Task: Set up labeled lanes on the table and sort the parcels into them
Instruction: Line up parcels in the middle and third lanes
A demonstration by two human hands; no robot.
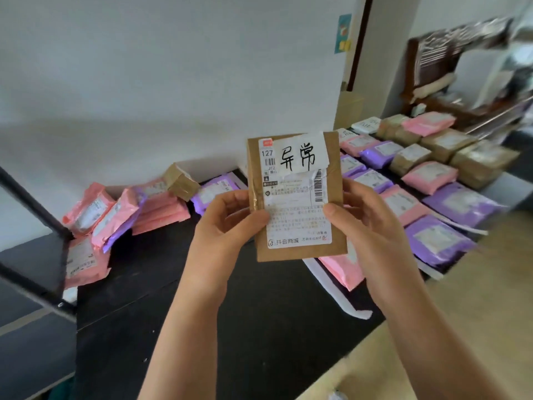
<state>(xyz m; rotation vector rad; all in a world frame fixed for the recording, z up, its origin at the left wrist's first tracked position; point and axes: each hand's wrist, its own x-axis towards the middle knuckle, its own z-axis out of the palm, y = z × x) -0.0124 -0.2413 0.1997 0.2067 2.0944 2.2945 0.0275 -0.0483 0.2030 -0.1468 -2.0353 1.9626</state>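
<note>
Hands, both of them, hold one brown parcel (297, 197) up in the air above the black desk (259, 327). The left hand (227, 223) grips the parcel's left edge, with the thumb on the front and the fingers curled round the back. The right hand (366, 226) grips the right edge the same way. The parcel stands upright and faces the camera. A white shipping label (297, 223) with small print and bar codes covers most of its front. A white slip (300, 155) with two big black hand-written signs is stuck across the top.

Under the right hand, a white strip (337, 295) lies on the desk. A pink bag (343, 268) lies just beside it.

To the right, parcels lie flat in neat rows on the desk. There are purple bags (458, 202), pink bags (429, 176) and brown boxes (444, 144) farther back.

To the left, a messy pile of pink and purple bags (121, 217) leans against the white wall (173, 82). One small brown box (181, 181) sits tilted on top of that pile. A black metal frame (34, 203) stands at the left end of the desk.

Far off on the right there is dark wooden furniture (450, 53), but it is too blurry to see well.
</note>
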